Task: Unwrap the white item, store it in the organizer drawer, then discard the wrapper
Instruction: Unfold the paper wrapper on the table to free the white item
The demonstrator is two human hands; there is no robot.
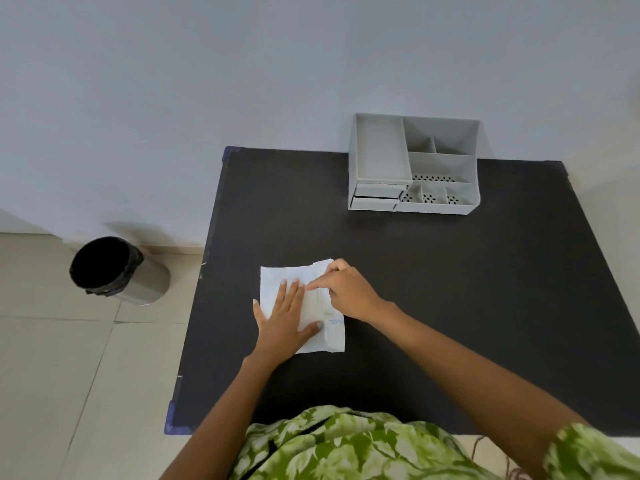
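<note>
A flat white wrapped packet [277, 282] lies on the black table [450, 289], a little left of the middle. My left hand [282, 320] rests flat on it with fingers spread, pressing it down. My right hand [346, 292] pinches the packet's upper right edge between thumb and fingers. The item inside is hidden by the wrapper. The grey organizer [414, 164] stands at the table's far edge, with two small closed drawers [377, 197] at its lower left front.
A steel bin with a black liner [116, 270] stands on the tiled floor left of the table. A pale wall runs behind the table. My green patterned clothing shows at the bottom of the view.
</note>
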